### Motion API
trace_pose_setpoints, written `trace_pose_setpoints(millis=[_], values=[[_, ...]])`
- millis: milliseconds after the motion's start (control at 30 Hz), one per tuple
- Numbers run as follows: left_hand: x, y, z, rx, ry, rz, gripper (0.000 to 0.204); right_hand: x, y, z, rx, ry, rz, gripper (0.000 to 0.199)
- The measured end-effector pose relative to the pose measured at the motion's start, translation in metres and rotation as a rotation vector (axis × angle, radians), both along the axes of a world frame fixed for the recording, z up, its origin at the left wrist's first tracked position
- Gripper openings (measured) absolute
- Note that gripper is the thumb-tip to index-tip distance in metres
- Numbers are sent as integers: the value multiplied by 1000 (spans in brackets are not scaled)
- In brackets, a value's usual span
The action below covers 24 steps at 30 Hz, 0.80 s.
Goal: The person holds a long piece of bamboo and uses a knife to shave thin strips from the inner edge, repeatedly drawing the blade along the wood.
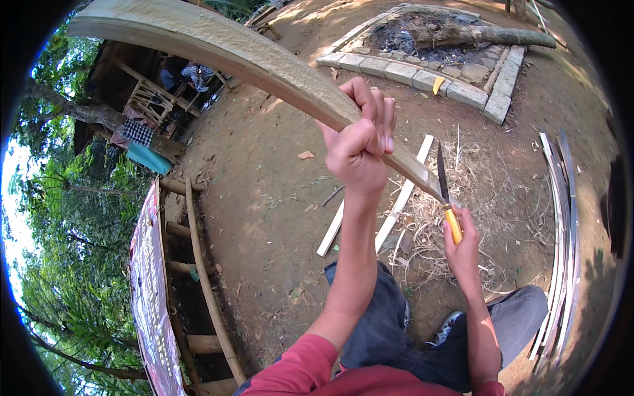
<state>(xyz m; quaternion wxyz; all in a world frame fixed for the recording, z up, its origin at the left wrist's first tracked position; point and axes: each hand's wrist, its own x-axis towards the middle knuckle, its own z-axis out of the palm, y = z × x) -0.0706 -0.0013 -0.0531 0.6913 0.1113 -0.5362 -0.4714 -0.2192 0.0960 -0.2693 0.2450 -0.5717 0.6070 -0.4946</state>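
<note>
A long, pale strip of wood [264,69], perhaps split bamboo, slants from the upper left down to its narrow end beside my right hand. My left hand [362,142] is raised and closed around the strip's middle. In my right hand [463,241] is a knife [444,173] with a dark blade and yellow handle, gripped with the blade pointing up and away from me. The strip's narrow end meets the knife near where blade and handle join; whether they touch I cannot tell.
Shavings [436,247] and pale slats [403,198] lie on the dirt before my knees. Long thin strips [558,251] are stacked at the right. Ahead, a stone-edged fire pit [422,79] holds a log [489,36]. A bamboo frame [211,284] stands left; people [185,76] sit beyond.
</note>
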Motion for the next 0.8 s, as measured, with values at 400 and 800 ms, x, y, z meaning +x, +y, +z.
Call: trace_pose_setpoints(millis=[400,800], values=[[11,-5,-4,39,54,118,9,17,7,29,-152,-11,53,30],[-2,6,-9,-62,45,99,10,3,22,48,43,-40,34,31]])
